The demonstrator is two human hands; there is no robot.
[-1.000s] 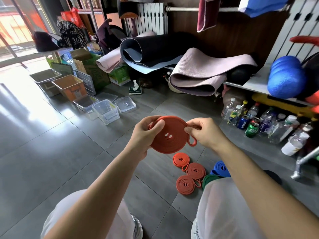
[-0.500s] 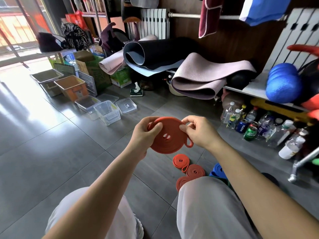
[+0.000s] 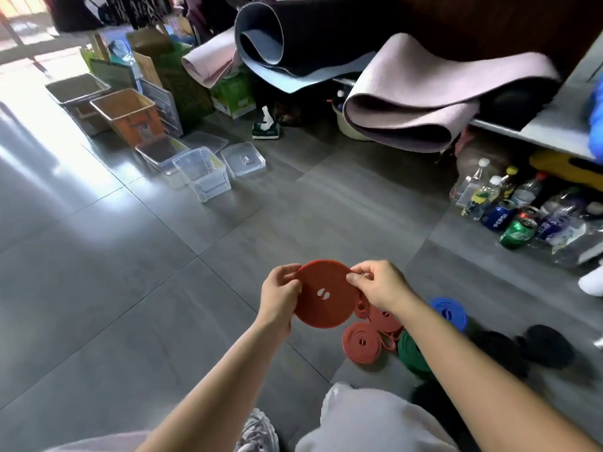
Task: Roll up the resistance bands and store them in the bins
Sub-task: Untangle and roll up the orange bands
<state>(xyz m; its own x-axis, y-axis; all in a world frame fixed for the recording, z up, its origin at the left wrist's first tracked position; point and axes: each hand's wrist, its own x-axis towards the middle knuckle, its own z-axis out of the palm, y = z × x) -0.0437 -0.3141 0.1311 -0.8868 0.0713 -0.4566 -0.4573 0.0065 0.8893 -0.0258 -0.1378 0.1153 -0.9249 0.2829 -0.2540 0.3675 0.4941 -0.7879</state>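
Observation:
A rolled red resistance band forms a flat disc in front of me. My left hand grips its left edge and my right hand pinches its upper right edge. On the floor below lie more rolled red bands, a green band partly behind my right arm, a blue band and black bands. Clear plastic bins stand on the floor far ahead to the left, beside an orange bin and a grey bin.
Clear lids lie by the bins. Yoga mats hang off a low shelf at the back. Bottles and cans crowd the floor at right. Boxes stand behind the bins. My knees fill the bottom edge.
The view tilted down and forward. The red band's loose loop at the right is now tucked in, so the roll is a closed disc held lower between both hands.

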